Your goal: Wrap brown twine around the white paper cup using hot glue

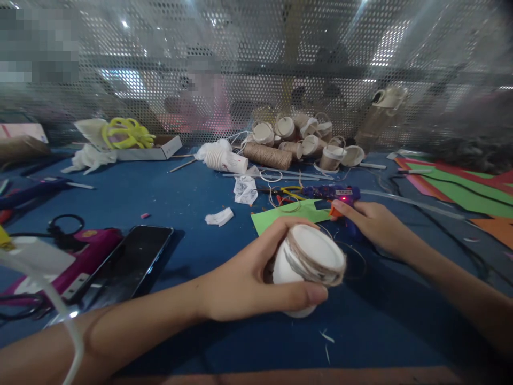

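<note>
My left hand (256, 278) is wrapped round a white paper cup (316, 248), held tilted with its flat bottom facing up. Brown twine circles the cup near that upper end. Over to the right, my right hand (371, 224) grips a blue glue gun (331, 192) with an orange trigger and a lit red light. A clear glue stick (404, 200) runs out of its back end. Beneath the glue gun's nozzle and the cup lies a piece of green paper (272, 216). Scissors with yellow and red parts are partly hidden behind the glue gun.
Twine-wrapped cups (310, 141), a twine roll (267, 155) and stacked paper cups (226, 160) line the back by a perforated screen. A phone (132, 262) and magenta power strip (90, 248) lie left. Coloured paper (460, 192) and a dark cable are right. Another glue gun (36, 192) lies far left.
</note>
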### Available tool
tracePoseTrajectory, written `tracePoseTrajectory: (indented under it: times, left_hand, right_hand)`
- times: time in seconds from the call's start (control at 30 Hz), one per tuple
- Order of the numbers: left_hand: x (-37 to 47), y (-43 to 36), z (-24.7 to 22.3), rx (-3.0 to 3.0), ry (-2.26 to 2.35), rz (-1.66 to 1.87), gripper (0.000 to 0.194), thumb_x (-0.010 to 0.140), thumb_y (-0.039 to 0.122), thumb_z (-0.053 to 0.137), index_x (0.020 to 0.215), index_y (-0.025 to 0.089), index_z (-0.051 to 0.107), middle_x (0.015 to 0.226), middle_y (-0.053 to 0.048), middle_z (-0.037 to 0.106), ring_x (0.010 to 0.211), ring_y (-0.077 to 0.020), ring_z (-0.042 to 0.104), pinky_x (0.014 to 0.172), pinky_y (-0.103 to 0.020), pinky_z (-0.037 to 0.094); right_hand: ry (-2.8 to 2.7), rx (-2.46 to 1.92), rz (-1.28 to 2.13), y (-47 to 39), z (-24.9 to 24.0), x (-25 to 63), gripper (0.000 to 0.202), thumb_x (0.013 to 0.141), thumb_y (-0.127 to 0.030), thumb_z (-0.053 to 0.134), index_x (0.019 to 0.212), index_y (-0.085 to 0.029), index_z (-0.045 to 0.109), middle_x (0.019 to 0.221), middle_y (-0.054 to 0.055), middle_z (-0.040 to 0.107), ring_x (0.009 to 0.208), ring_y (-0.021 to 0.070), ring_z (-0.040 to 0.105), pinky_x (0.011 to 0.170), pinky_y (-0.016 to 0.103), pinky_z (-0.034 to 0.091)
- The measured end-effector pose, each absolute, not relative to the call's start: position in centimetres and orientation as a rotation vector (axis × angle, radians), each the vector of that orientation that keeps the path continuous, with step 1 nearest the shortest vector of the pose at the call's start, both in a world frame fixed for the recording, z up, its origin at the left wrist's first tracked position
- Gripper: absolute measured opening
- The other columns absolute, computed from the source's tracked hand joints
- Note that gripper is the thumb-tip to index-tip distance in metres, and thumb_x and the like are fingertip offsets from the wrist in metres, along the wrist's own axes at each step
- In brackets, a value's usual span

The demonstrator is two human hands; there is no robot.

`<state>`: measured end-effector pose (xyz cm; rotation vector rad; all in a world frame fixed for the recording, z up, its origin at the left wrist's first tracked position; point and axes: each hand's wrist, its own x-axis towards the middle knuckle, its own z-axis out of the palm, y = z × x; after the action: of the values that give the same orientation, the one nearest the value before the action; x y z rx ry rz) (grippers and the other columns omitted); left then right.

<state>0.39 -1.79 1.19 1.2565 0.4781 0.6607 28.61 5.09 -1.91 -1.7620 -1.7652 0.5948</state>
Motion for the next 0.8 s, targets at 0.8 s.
tracePoseTrajectory:
  times: [0.8]
  left_hand:
    - [0.5, -0.7, 0.0, 1.455, 0.790, 0.789, 0.057, 0.089, 0.042, 0.074, 0.135, 0.034, 0.041, 0.115, 0.001, 0.061, 0.102, -0.0198, 0.059, 0.088, -0.030, 0.048]
  right_hand:
    - [-2.236, -0.499, 0.590, -0.4, 0.0, 25.1, 0.013, 0.099, -0.027, 0.061, 0.092, -0.022, 0.071, 0.076, 0.001, 0.067, 0.073, 0.0132, 0.063, 0.069, 0.026, 0.052]
